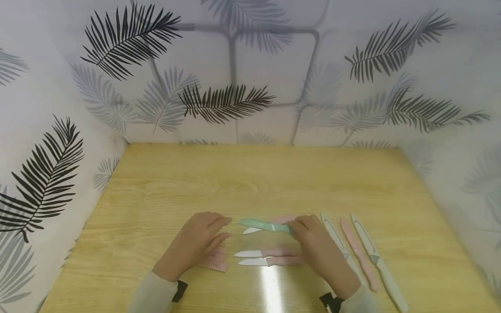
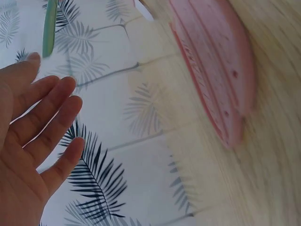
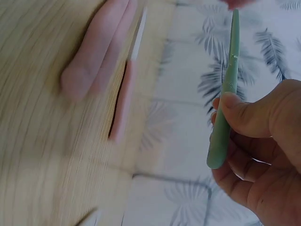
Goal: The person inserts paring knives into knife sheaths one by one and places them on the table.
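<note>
My right hand (image 1: 318, 243) pinches a green knife (image 1: 264, 225) by its handle end, thumb on one side and fingers on the other. In the right wrist view the green knife (image 3: 230, 80) is raised, and a green cover hides its blade. Close to its far tip, my left hand (image 1: 199, 239) holds nothing; the left wrist view shows the left hand's fingers (image 2: 51, 103) spread, apart from the green tip. Pink blade covers (image 1: 215, 261) lie below that hand. Pink-handled knives with bare white blades (image 1: 250, 262) lie between the hands, one partly behind the green knife.
Right of my right hand lie a pink knife (image 1: 360, 254) and two pale green knives, the outer pale green knife (image 1: 385, 271) farthest right. The wooden table (image 1: 250, 174) meets a leaf-patterned backdrop (image 1: 270, 65) at the back and sides.
</note>
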The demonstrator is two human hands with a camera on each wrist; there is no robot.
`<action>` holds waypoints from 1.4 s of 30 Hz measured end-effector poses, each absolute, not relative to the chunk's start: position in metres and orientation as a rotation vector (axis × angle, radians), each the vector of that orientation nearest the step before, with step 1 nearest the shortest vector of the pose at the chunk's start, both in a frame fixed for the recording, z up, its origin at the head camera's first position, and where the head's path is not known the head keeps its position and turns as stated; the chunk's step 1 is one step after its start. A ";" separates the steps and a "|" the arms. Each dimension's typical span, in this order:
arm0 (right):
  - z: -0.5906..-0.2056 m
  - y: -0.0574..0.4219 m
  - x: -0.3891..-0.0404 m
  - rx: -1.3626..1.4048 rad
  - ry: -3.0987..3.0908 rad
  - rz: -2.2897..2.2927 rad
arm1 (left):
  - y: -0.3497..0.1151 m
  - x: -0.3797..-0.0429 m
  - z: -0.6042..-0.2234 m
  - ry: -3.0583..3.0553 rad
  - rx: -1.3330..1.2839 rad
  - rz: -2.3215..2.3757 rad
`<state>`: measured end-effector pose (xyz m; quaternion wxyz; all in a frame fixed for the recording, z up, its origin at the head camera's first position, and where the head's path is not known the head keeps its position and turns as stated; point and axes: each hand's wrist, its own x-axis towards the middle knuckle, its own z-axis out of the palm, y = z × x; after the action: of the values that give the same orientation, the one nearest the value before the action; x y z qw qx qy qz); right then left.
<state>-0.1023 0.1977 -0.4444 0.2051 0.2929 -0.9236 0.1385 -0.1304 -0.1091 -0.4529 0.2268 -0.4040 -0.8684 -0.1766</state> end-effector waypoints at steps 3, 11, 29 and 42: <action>-0.443 0.217 -0.098 0.707 -2.601 0.394 | -0.118 -0.130 -0.457 -2.454 -1.059 -0.460; -0.454 0.289 -0.082 0.396 -2.664 0.362 | -0.131 -0.127 -0.463 -2.549 -0.993 -0.427; -0.466 0.385 -0.037 -0.372 -3.087 0.427 | -0.132 -0.124 -0.467 -2.558 -0.933 -0.441; -0.479 0.394 -0.041 -0.412 -3.232 0.501 | -0.135 -0.123 -0.466 -2.603 -0.913 -0.419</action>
<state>-0.0407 0.3939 -0.4787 -0.0776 -0.1246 -0.9775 0.1514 -0.1226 -0.1348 -0.4663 0.1750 -0.3221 -0.9185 -0.1480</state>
